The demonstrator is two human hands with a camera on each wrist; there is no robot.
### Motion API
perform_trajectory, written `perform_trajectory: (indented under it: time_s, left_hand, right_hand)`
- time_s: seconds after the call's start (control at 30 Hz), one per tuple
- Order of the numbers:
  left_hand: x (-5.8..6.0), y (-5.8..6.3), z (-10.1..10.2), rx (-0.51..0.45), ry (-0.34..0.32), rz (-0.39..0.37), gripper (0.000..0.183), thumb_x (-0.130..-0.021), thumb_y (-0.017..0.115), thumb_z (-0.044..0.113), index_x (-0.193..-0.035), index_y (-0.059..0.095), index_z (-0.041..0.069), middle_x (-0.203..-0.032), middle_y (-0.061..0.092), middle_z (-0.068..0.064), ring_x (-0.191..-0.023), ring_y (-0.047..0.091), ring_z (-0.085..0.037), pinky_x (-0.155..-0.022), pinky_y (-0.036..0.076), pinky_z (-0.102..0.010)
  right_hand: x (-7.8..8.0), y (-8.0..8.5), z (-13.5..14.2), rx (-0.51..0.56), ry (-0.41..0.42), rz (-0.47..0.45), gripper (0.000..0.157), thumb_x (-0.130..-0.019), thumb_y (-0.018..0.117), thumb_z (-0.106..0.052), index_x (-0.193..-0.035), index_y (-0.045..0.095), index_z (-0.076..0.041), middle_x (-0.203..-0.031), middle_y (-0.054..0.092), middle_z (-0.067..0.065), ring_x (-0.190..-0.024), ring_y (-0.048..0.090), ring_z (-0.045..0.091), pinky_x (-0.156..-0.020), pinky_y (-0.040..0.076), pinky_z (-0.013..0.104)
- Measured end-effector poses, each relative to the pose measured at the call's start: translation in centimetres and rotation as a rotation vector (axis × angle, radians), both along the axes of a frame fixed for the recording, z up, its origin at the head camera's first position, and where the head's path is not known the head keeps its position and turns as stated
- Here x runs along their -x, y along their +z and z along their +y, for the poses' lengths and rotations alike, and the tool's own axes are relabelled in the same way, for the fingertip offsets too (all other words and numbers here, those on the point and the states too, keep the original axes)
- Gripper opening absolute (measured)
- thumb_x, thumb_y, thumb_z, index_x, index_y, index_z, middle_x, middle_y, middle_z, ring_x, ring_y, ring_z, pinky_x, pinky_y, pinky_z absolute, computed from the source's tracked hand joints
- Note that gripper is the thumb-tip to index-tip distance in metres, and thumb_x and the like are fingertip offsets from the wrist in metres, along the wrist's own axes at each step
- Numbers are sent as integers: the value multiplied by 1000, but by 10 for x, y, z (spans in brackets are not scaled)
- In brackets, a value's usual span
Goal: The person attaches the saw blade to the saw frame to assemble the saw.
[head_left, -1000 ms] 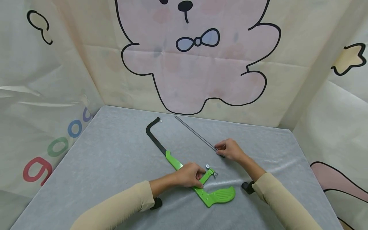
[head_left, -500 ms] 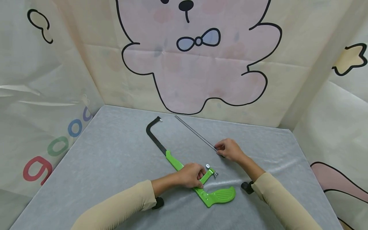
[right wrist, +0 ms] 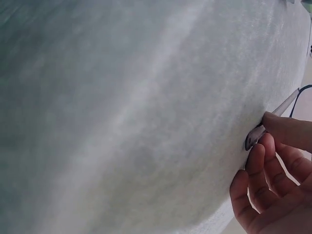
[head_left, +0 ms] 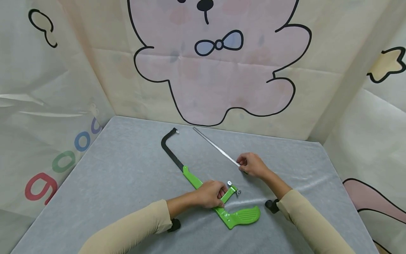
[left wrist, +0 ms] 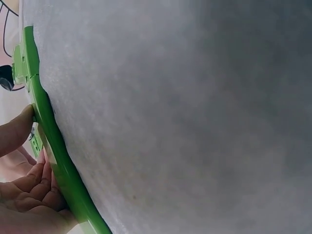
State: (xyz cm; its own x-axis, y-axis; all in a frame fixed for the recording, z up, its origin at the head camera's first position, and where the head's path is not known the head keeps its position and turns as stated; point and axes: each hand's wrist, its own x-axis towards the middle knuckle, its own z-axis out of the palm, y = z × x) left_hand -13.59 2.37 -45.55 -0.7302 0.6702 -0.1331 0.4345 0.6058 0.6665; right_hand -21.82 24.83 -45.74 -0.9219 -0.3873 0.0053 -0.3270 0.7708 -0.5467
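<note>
A hacksaw frame (head_left: 191, 178) lies diagonally on the grey cloth, its bow black at the far end and its body and handle bright green. My left hand (head_left: 209, 194) grips the green body just ahead of the handle, beside the short post with a wing nut (head_left: 238, 192). In the left wrist view the thumb and curled fingers bracket the green frame (left wrist: 63, 156). To the right, a thin hacksaw blade (head_left: 222, 151) slants away toward the back edge. My right hand (head_left: 253, 165) pinches its near end between thumb and fingers, as the right wrist view confirms at the blade's tip (right wrist: 254, 135).
Grey cloth (head_left: 127, 183) covers the table. A printed curtain with a cartoon bear (head_left: 219, 84) rises right behind the back edge, and pale curtains stand at the left (head_left: 47, 123) and right. Black wrist devices (head_left: 175, 225) sit under both cuffs.
The blade has rolled in the right fingers: it showed as dark thin lines before and now shows a bright, silvery face. Both hands and the frame stay nearly in place.
</note>
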Motion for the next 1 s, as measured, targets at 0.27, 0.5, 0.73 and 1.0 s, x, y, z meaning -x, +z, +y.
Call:
perform_trajectory:
  time_s: [0.27,0.5,0.73,1.0]
  left_hand:
    - [0,1,0,0,-7,4,34,-65,82,14,-92,62,11,-74,58,9,-68,52,1,-65,39,-13]
    - [0,1,-1,7,-19,1,35,-67,82,15,-96,62,11,-75,58,10,-69,51,2,-65,40,-13]
    - [0,-1,-1,-10,-27,-17,36,-68,81,14,-98,61,10,-75,56,10,-69,51,2,-65,40,-12]
    - [0,-2,-2,-18,-16,-42,36,-69,81,13,-98,60,10,-76,56,9,-70,51,1,-65,41,-13]
  right_hand:
    - [1,1,0,32,0,-44,18,-70,70,3,-87,63,-1,-75,61,5,-68,55,14,-62,43,28]
    - [1,3,-2,54,10,-74,19,-72,68,3,-90,64,1,-74,60,6,-65,53,13,-57,43,26]
    - [4,3,0,45,31,-73,15,-77,62,2,-91,67,1,-72,63,4,-65,54,12,-60,44,27]
    - [5,4,0,62,31,-144,13,-81,62,0,-92,68,1,-79,66,5,-69,56,14,-62,45,29]
